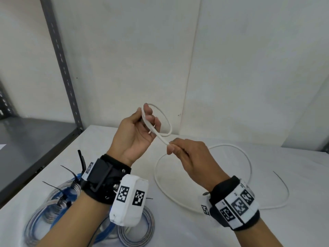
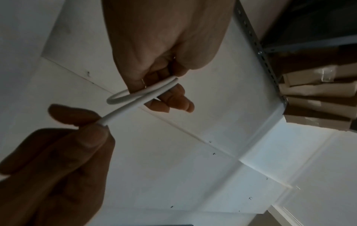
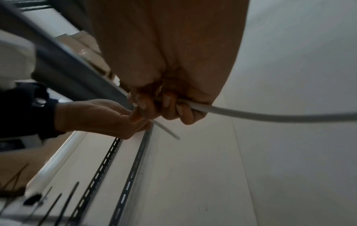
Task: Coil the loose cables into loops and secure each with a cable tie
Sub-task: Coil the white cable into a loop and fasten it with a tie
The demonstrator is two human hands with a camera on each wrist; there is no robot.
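A white cable (image 1: 248, 163) lies in a wide curve on the white table (image 1: 195, 234), and its near end is raised above it. My left hand (image 1: 142, 125) holds a small loop (image 1: 167, 120) of that cable between thumb and fingers, seen edge-on as the loop (image 2: 123, 97) in the left wrist view. My right hand (image 1: 179, 148) pinches the cable just below the loop; the cable (image 3: 270, 114) trails away to the right from its curled fingers. A thin loose cable tie (image 1: 283, 184) lies on the table at the right.
Several coils of blue and silver cable (image 1: 53, 209), bound with black ties, lie at the table's front left under my left wrist. A grey metal shelf (image 1: 32, 138) with a slotted upright (image 1: 60, 61) stands at the left. White wall panels close the back.
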